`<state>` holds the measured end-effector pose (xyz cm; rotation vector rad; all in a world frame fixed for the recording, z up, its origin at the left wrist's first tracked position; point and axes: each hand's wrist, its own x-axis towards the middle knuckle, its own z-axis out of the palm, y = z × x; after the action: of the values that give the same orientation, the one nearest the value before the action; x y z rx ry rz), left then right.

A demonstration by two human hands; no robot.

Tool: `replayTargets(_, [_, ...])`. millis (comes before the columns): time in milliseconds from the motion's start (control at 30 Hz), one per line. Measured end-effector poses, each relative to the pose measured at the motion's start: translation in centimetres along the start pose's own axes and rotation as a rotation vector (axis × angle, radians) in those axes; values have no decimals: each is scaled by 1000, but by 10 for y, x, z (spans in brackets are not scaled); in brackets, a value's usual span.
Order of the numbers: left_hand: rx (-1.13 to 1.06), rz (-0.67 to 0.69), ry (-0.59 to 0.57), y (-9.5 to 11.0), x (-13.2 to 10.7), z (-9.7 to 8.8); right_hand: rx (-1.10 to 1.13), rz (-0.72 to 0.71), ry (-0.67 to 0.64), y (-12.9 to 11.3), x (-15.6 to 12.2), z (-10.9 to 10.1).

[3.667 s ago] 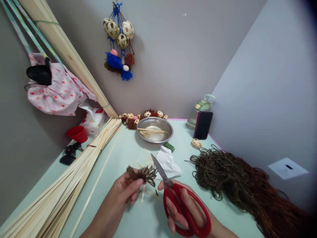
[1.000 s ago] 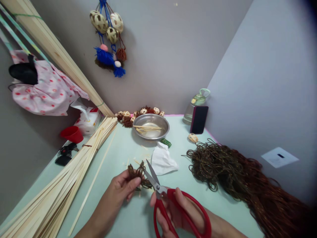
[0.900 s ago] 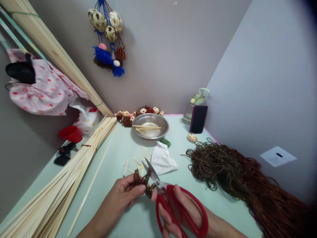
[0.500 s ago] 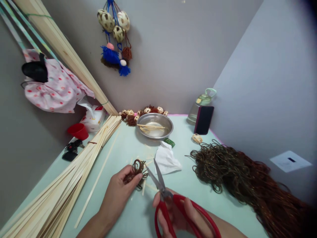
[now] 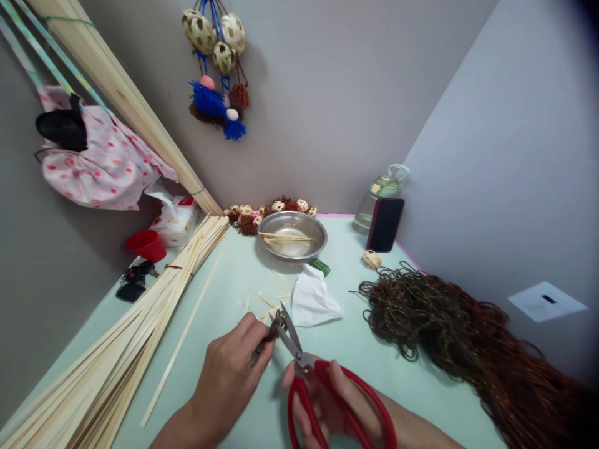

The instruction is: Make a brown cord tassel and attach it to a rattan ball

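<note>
My left hand (image 5: 234, 368) pinches a small looped bundle of brown yarn (image 5: 277, 323), most of it hidden by the fingers. In my right hand (image 5: 327, 396) are red-handled scissors (image 5: 299, 358), gripped through the handles. The blades are parted, and the end of the yarn bundle lies between them. Short light-coloured strip offcuts (image 5: 266, 305) are scattered on the table just beyond the hands. A crumpled white tissue (image 5: 314, 300) lies right behind the scissor tips.
Split bamboo-like strips (image 5: 140, 324) lie along the left. A large hank of brown yarn (image 5: 449, 337) fills the right. At the back stand a metal bowl (image 5: 292, 249) holding strips, a phone (image 5: 385, 224) and a bottle (image 5: 369, 209). A small woven ball (image 5: 372, 259) sits near the phone.
My left hand has turned and moved right, bringing the yarn bundle to the scissors. The scissors have shifted slightly left, and their blades now straddle the loops.
</note>
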<state>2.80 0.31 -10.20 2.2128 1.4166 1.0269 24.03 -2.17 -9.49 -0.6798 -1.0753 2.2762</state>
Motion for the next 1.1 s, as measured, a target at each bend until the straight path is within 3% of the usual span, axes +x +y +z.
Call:
replayTargets(100, [27,83,-103,5,-1,4,118,-34,37,0,5,2])
replayTargets(167, [-87,34,-190,10,0,6,150,-46,81,-1,7,3])
replayTargets(333, [-607,-437,-169,13,10,2,11,-141,201,-9,2,0])
replayTargets(433, [-887,-673,-86,7,15,-7,-263,-149,177,-23,-6,3])
replayTargets(500, [-1034,-741,24,2,18,-13,-550,-101,234,-32,-10,7])
replayTargets(567, [-1150,-766,154,-2,20,-18,-934,-60,273,-38,-12,11])
replayTargets(633, [-1231,-772,248,-5,21,-22,-1267,-60,232,-37,-11,14])
replayTargets(767, [-1316,-758,274,-5,24,-28,-1575,-14,111,-27,-4,15])
replayTargets(833, [-1337,-755,259,-3,24,-29,-1623,-29,87,-24,-2,17])
replayTargets(967, [-1363,-771,225,4,23,-29,-1640,-198,141,-32,-1,21])
replayTargets(1100, [-1370,-794,181,8,20,-24,-1360,-295,334,-46,1,22])
